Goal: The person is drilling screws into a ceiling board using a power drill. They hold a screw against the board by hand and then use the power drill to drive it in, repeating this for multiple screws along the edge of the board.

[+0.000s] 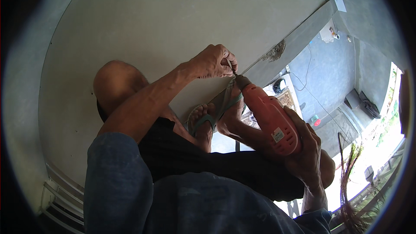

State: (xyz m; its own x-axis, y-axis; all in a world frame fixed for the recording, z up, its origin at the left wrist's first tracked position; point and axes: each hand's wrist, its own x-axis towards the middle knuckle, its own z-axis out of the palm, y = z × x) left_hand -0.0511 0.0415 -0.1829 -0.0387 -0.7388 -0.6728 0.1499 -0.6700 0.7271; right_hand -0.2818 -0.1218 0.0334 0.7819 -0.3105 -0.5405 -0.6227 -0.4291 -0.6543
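My right hand (305, 145) is wrapped round the rear end of a red power drill (269, 117). The drill slants up and to the left, its dark chuck (243, 81) close to my left hand (218, 62). Thumb and fingers of that hand are pinched together just above a short dark bit (234, 73) at the chuck. Something small and pale shows between the fingertips, too small to name. Below the chuck are my feet in grey-green flip-flops (203, 123), and my bent knees lie to either side.
A large pale panel (173, 17) with small dark dots fills the upper left. Its right edge has a rough broken patch (275, 51). Far down at right, a cable (310, 58) and a red round object (316, 122) lie on a grey floor (323, 89). Pale rails (63, 195) run at lower left.
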